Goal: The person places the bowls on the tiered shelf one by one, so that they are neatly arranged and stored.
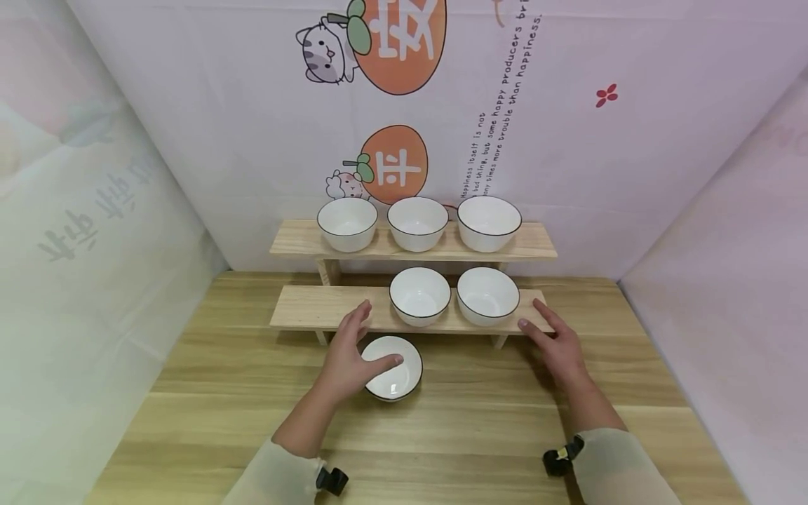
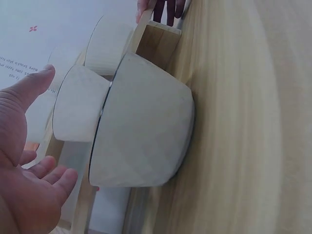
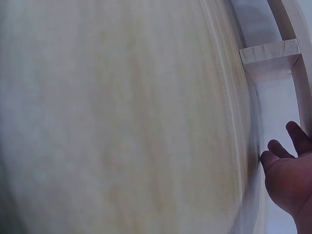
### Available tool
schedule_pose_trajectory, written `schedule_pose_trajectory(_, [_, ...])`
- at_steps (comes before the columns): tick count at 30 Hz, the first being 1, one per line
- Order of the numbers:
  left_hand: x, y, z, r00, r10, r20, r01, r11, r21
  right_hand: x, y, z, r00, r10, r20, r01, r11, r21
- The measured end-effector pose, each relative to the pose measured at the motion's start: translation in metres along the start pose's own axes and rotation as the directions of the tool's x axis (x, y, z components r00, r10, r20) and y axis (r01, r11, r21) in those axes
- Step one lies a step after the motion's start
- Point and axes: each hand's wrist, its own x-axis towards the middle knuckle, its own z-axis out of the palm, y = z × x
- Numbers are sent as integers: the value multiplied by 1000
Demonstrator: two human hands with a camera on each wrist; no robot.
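Observation:
A white bowl with a dark rim [image 1: 399, 382] stands on the wooden table just in front of the lower shelf [image 1: 315, 307]. My left hand [image 1: 353, 354] hovers at its left side with fingers spread, the thumb reaching over the rim. The left wrist view shows that bowl [image 2: 146, 131] close up, with the open palm [image 2: 29, 161] beside it and a gap between them. My right hand [image 1: 555, 344] lies flat at the right end of the lower shelf, fingers straight and holding nothing. In the right wrist view the right hand [image 3: 287, 175] shows by the shelf leg [image 3: 270, 56].
Two white bowls [image 1: 419, 294] [image 1: 488, 294] sit on the lower shelf. Three more [image 1: 347, 223] [image 1: 417, 223] [image 1: 489, 223] stand on the upper shelf [image 1: 297, 242]. Printed fabric walls close in the back and both sides of the table [image 1: 473, 435].

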Motion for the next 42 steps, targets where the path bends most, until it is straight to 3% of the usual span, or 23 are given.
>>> schedule_pose_trajectory(11, [-17, -14, -1, 1000, 18, -7, -18, 1000, 26, 2, 1, -1, 1000, 1, -10, -1, 1000, 17])
schedule_pose_trajectory(22, [-33, -28, 5, 997, -71, 9, 70, 994, 86, 1, 1, -2, 1000, 11, -11, -11, 1000, 23])
schedule_pose_trajectory(28, [-36, -38, 10, 996, -80, 48, 73, 989, 127, 0, 1, -2, 1000, 8, -10, -8, 1000, 18])
schedule_pose_trajectory(42, [-37, -43, 16, 986, -123, 111, 115, 990, 78, 0, 0, 1, 1000, 16, -20, -15, 999, 33])
